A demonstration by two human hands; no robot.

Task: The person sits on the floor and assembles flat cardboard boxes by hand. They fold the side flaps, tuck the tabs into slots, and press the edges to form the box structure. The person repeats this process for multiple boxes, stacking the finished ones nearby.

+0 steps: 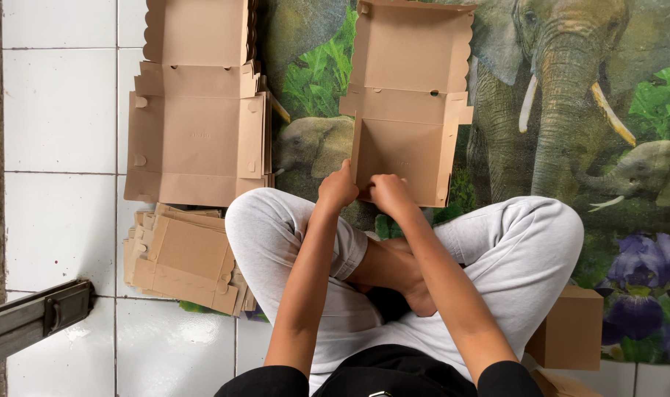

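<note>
Fingers of both hands are curled onto the near wall of a half-folded cardboard box (408, 125), gripping its edge; the left hand (338, 187) pinches the near left corner and the right hand (388, 192) presses the wall just beside it, the two hands almost touching. That box lies open on a mat printed with elephants (570, 110), right in front of the person's crossed legs in light grey trousers (526, 250), its lid flap spread flat on the far side. To the left, partly on the white tiled floor (59, 110), lies a stack of unfolded flat boxes (199, 125), laid out full length. Nearer the person's left knee sits a lower, untidy pile of flat cardboard blanks (184, 261). By the right knee stands a small closed brown box (572, 327). A dark metal bar (33, 317) juts in at the lower left.
</note>
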